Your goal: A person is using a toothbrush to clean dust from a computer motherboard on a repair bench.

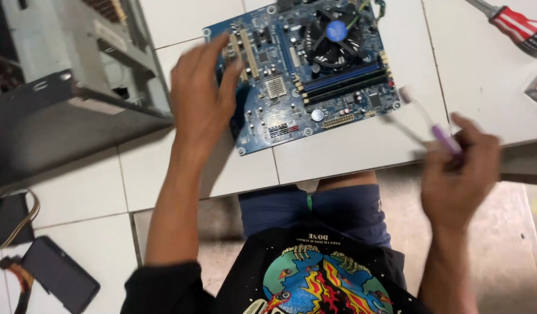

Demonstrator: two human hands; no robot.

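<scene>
A blue computer motherboard with a round black cooler fan lies on the white tiled floor. My left hand rests flat on its left edge, fingers spread over the slots. My right hand is to the right of the board, closed around a purple-handled toothbrush whose white head points up toward the board's lower right corner. The brush is blurred by motion.
A grey computer case stands open at the left. A red-handled screwdriver lies at the top right. A dark phone-like slab and cables lie at the lower left. My knee and dark shorts sit below the board.
</scene>
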